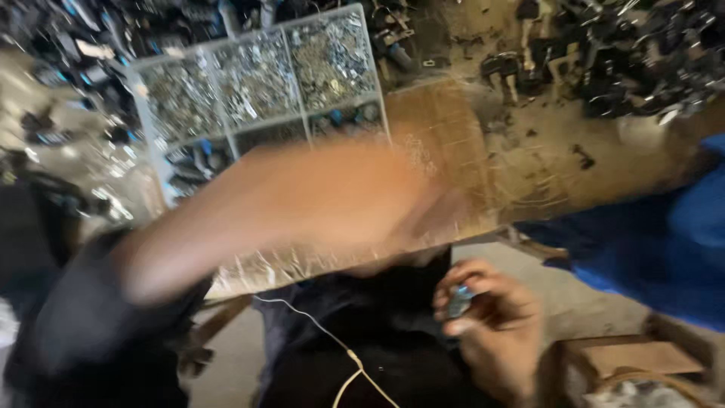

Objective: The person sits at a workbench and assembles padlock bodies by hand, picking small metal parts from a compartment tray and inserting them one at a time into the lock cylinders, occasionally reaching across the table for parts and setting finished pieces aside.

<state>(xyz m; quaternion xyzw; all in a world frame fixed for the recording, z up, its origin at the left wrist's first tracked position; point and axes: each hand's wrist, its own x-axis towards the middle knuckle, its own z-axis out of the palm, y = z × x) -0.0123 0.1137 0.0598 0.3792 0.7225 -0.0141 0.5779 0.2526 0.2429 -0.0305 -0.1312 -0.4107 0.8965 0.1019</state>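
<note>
Brown worktop (529, 174) fills my view, with a compartmented tray (260, 91) of metal bits at eleven o'clock. My left arm sweeps across, its hand (423, 208) blurred, grip unreadable. At five o'clock my right hand (491, 325) pinches a small bluish part (458, 300); next it needs steadying.

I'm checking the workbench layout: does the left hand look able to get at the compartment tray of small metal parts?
Probably yes. The left arm sweeps, blurred, across the worktop just in front of the compartment tray, and nothing stands between them. The left hand itself is too blurred to make out. The right hand holds a small part.
</note>
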